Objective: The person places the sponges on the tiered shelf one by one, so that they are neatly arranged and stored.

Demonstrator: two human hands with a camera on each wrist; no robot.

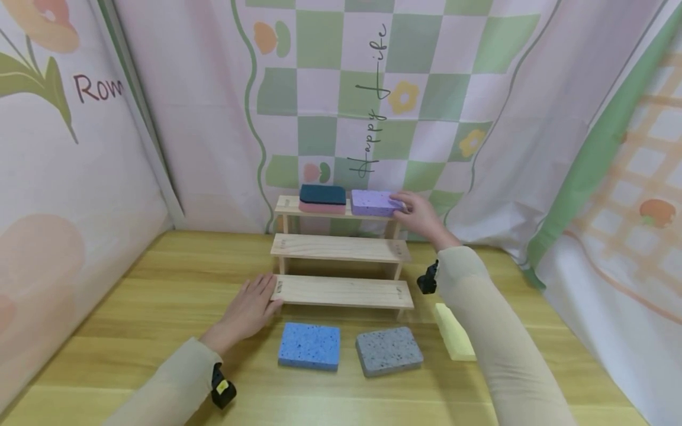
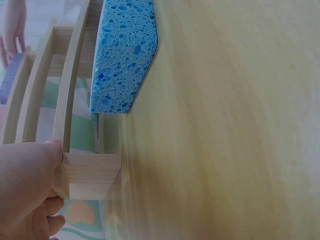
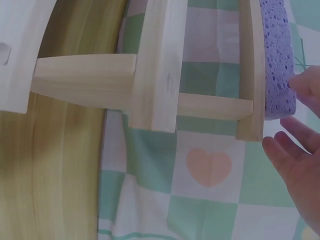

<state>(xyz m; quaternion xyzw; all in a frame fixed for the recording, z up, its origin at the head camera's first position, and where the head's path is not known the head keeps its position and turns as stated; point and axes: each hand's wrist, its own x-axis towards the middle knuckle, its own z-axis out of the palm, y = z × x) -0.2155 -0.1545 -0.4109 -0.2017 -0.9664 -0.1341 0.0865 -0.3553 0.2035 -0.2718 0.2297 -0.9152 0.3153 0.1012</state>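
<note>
A three-step wooden rack point(image 1: 341, 290) stands on the table. My left hand point(image 1: 250, 307) holds the left end of its lowest step, thumb at the front edge; the left wrist view shows the thumb point(image 2: 52, 150) against the wood. On the top step, a purple sponge point(image 1: 373, 203) lies flat beside a pink sponge with a dark green top point(image 1: 322, 199). My right hand point(image 1: 418, 216) touches the purple sponge's right end. In the right wrist view, one digit meets the purple sponge point(image 3: 279, 65) while the other fingers point(image 3: 290, 145) are spread apart from it.
In front of the rack lie a blue sponge point(image 1: 309, 346) and a grey sponge point(image 1: 389, 350). A yellow sponge point(image 1: 454, 334) is partly hidden by my right sleeve. Patterned curtains point(image 1: 213, 118) hang behind and at both sides of the wooden table point(image 1: 133, 307).
</note>
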